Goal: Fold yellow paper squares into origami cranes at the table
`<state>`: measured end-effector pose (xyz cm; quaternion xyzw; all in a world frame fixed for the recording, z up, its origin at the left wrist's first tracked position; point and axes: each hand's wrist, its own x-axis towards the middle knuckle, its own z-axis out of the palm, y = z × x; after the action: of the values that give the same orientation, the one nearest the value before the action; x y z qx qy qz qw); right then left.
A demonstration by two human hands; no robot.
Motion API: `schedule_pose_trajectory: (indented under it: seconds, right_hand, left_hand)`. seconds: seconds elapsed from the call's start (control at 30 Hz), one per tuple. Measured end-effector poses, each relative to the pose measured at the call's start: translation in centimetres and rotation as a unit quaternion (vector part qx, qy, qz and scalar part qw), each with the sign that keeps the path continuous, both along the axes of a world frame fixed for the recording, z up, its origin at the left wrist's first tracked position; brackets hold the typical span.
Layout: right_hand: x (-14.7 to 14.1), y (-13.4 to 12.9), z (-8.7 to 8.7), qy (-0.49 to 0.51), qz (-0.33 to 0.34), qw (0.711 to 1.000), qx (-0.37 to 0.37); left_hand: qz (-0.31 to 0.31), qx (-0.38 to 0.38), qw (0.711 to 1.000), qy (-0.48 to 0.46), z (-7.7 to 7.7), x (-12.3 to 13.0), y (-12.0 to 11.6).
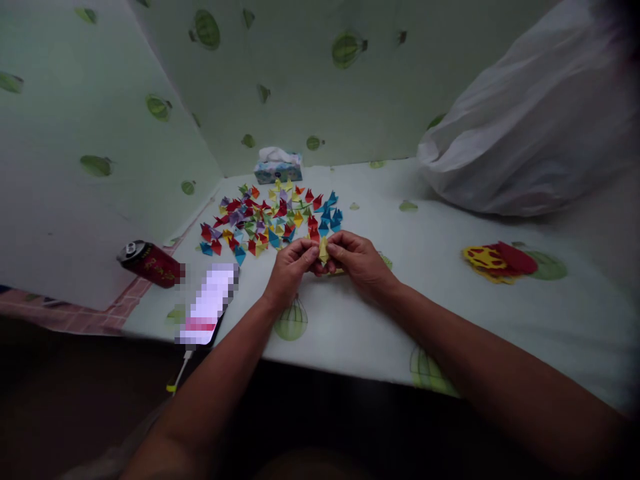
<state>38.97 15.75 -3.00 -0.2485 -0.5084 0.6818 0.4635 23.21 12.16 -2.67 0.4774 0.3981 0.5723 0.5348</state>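
Observation:
Between the fingertips of my two hands is a small folded piece of yellow paper (323, 250). My left hand (295, 263) pinches its left side, thumb on top. On its right side my right hand (360, 260) grips it with thumb and forefinger. Just beyond my fingers lies a spread of small origami cranes (260, 217) in red, blue, yellow, green, purple and orange. The fine folds of the yellow paper are too small to make out.
Left of my hands lie a phone (210, 303) with a cable and a dark red can (153, 263). A tissue box (279, 168) stands by the back wall. To the right are red and yellow cut-out pieces (500, 260) and a large white plastic bag (525, 127).

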Motion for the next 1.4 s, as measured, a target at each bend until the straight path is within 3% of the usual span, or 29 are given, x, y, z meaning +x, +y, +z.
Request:
schedule_pose_trajectory:
  seconds: [0.23, 0.43, 0.67, 1.0, 1.23, 1.4]
  right_hand:
    - [-0.19, -0.12, -0.27, -0.001, -0.008, 1.000, 0.009]
    - [-0.12, 0.01, 0.03, -0.039, -0.015, 0.997, 0.059]
    - [0.09, 0.01, -0.07, -0.045, -0.021, 0.997, 0.066]
    - [0.10, 0.06, 0.16, -0.062, -0.012, 0.995, 0.080]
    - [0.18, -0.12, 0.31, -0.112, -0.062, 0.979, 0.158]
    - [0.15, -0.32, 0.31, -0.142, -0.094, 0.963, 0.208]
  left_hand:
    - [-0.001, 0.049, 0.998, 0.046, 0.27, 0.10, -0.19]
    - [0.080, 0.133, 0.981, 0.117, 0.11, -0.03, -0.02]
    - [0.113, 0.178, 0.966, 0.150, -0.45, -0.29, 0.23]
    - [0.123, 0.160, 0.970, 0.138, -0.23, -0.25, 0.12]
    - [0.066, 0.076, 0.992, 0.079, 0.20, -0.16, 0.13]
    - [0.100, 0.083, 0.986, 0.105, 0.25, -0.18, 0.07]
